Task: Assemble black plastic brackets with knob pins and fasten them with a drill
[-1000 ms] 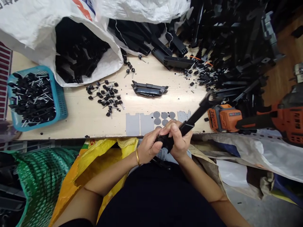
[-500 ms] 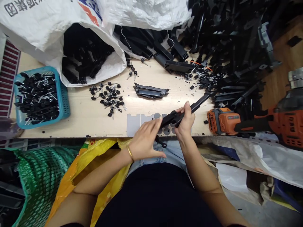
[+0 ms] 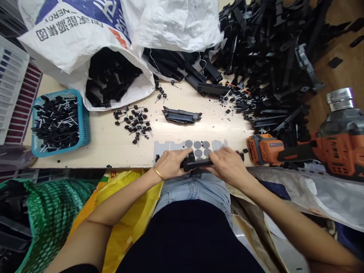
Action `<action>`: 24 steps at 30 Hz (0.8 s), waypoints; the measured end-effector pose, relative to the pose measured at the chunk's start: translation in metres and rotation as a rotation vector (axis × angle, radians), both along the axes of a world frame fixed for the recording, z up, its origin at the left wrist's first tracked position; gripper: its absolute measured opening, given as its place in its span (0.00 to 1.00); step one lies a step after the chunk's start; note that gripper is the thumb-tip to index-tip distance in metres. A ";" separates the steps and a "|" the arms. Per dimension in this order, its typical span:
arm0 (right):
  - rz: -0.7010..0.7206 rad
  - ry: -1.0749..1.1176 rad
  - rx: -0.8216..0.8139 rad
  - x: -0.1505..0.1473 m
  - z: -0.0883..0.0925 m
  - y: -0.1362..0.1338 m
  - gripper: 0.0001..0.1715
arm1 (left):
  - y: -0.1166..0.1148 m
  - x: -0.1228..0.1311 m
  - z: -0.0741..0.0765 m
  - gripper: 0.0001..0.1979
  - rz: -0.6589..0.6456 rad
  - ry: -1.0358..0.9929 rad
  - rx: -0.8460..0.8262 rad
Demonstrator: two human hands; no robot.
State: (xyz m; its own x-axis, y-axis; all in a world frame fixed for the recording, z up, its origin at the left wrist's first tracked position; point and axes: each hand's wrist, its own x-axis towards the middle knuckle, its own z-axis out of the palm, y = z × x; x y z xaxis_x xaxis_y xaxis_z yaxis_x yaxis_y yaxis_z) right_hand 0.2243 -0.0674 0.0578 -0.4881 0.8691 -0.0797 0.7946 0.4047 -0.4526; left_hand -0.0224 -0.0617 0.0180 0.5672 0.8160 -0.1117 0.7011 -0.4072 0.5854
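Note:
A long black plastic bracket (image 3: 199, 163) lies level across the table's front edge, in both of my hands. My left hand (image 3: 171, 163) is closed around its left part, thumb along the top. Round the right part my right hand (image 3: 227, 163) is closed, slightly smeared by motion; its fingers hide much of that end. Beneath and behind the bracket is a grey sheet with round discs (image 3: 197, 145). Farther back on the table lies another black assembly (image 3: 182, 115), made of slim parts side by side.
Black-headed screws (image 3: 133, 122) lie loose left of centre, beside a blue basket (image 3: 84, 129) full of them. A white sack (image 3: 71, 49) holds black parts. An orange cordless power tool (image 3: 327, 148) lies at right, before a heap of black parts (image 3: 273, 60).
The bracket has swung from a slant to level and come down to the table's edge. My left hand has closed on it; my right hand has moved nearer to me. The view has shifted slightly.

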 end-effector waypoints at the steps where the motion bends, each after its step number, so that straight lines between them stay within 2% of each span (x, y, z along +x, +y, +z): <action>1: 0.152 -0.066 -0.132 -0.001 0.008 -0.004 0.17 | -0.005 -0.004 0.003 0.24 -0.087 -0.064 -0.001; 3: 0.300 -0.078 -0.366 -0.007 0.023 -0.014 0.17 | -0.016 -0.011 0.010 0.22 -0.194 -0.224 -0.013; 5: 0.291 0.073 -0.532 -0.018 0.034 -0.024 0.20 | -0.026 -0.015 0.016 0.23 -0.175 -0.420 -0.058; 8: 0.122 0.402 -0.711 -0.036 0.038 -0.039 0.23 | -0.039 -0.016 0.024 0.22 0.012 -0.679 -0.237; 11: -0.025 0.609 -0.841 -0.050 0.030 -0.051 0.26 | -0.049 -0.015 0.027 0.26 0.188 -0.847 -0.422; 15: -0.085 0.677 -0.877 -0.056 0.022 -0.056 0.26 | -0.058 -0.011 0.031 0.29 0.316 -0.937 -0.493; 18: -0.046 0.692 -0.824 -0.054 0.024 -0.048 0.25 | -0.063 -0.010 0.040 0.28 0.408 -0.956 -0.479; 24: 0.029 0.727 -0.752 -0.060 0.031 -0.034 0.26 | -0.068 -0.009 0.060 0.29 0.513 -1.002 -0.444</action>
